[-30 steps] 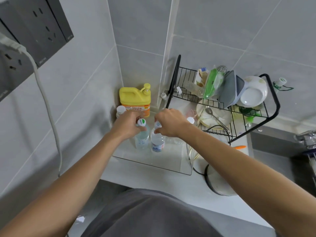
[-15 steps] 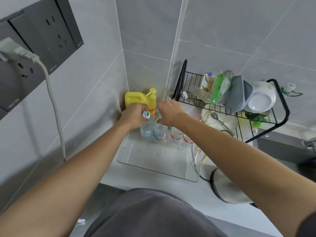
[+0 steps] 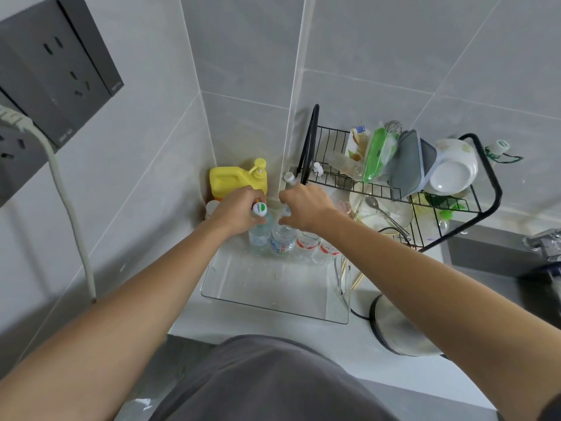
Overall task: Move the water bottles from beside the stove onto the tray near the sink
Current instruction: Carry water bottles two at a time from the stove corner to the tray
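A clear plastic tray (image 3: 273, 302) lies on the white counter in the corner. Several small water bottles stand in a row along its far edge. My left hand (image 3: 235, 212) grips the neck of the leftmost bottle (image 3: 259, 230), whose white and green cap shows. My right hand (image 3: 306, 208) hovers over the second bottle (image 3: 282, 241), fingers loosely curled above its cap; whether they still touch it is unclear. Two more bottles with red labels (image 3: 318, 249) stand to the right, partly under my right wrist.
A yellow pump jug (image 3: 233, 179) stands behind the tray in the corner. A black wire dish rack (image 3: 425, 189) with bowls and utensils stands to the right. A steel kettle (image 3: 400, 332) sits at the near right. The sink and tap (image 3: 546, 241) are far right.
Both hands carried the two bottles from the tray's middle to its far edge and set them down beside the red-labelled ones. My right hand has loosened over its bottle.
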### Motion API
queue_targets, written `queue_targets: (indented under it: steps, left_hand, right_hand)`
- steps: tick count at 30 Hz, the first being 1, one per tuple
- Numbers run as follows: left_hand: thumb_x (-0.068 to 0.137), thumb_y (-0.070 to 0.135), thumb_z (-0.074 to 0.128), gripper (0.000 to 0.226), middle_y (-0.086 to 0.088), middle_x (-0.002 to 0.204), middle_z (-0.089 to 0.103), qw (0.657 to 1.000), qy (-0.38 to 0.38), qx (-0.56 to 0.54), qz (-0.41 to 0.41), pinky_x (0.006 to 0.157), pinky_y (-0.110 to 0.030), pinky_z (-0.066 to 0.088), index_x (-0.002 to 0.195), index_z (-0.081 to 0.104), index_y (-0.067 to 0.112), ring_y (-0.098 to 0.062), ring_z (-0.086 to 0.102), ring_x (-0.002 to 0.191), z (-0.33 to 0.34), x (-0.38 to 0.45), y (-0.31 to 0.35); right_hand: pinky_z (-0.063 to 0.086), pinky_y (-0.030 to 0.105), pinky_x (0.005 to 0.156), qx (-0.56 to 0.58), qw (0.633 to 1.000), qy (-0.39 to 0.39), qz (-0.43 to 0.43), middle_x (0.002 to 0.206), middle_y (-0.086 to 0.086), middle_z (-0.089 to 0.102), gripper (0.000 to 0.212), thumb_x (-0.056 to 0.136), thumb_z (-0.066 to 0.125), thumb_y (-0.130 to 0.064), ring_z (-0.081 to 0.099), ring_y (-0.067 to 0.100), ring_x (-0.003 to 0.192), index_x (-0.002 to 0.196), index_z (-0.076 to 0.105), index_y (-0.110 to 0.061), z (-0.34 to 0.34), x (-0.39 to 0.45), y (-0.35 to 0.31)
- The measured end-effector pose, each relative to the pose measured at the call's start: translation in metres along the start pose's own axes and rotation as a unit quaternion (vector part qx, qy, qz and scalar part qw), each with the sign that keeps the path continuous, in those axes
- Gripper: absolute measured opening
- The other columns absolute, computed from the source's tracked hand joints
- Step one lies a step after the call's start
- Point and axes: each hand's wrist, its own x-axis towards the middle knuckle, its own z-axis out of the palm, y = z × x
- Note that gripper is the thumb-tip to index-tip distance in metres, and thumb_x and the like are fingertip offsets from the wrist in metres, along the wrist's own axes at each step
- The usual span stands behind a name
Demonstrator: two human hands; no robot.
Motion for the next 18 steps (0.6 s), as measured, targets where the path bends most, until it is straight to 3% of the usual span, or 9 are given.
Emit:
queue_targets:
  steps: [8,13,18]
  left_hand:
    - [0.070,0.018,0.092,0.034,-0.008,0.100,0.065,1.000,-0.017,0.015,-0.002,0.081,-0.049,0.056,0.099,0.074,0.014,-0.031,0.064,0.093,-0.0019,0.0007,-0.0022]
    - [0.071,0.025,0.092,0.035,-0.009,0.096,0.064,1.000,-0.002,0.024,-0.004,0.078,-0.048,0.056,0.099,0.074,0.015,-0.031,0.064,0.089,0.0014,-0.0009,-0.0010]
    - [0.075,0.018,0.089,0.032,-0.007,0.097,0.061,1.000,-0.005,0.031,0.004,0.080,-0.044,0.054,0.103,0.074,0.013,-0.033,0.063,0.093,0.0003,-0.0018,-0.0015]
  right_hand:
    - [0.054,0.043,0.087,0.027,0.999,-0.031,-0.021,0.121,0.010,0.067,0.046,0.088,0.082,-0.036,0.066,0.036,0.112,0.126,0.066,-0.017,0.0031,-0.0050,-0.0054]
    - [0.053,0.043,0.090,0.032,0.999,-0.027,-0.019,0.122,0.010,0.067,0.044,0.090,0.081,-0.035,0.064,0.036,0.113,0.125,0.067,-0.014,0.0037,-0.0064,-0.0052]
    - [0.055,0.044,0.091,0.041,0.999,-0.019,-0.015,0.121,0.011,0.067,0.044,0.091,0.081,-0.036,0.065,0.036,0.113,0.125,0.067,-0.012,0.0048,-0.0066,-0.0054]
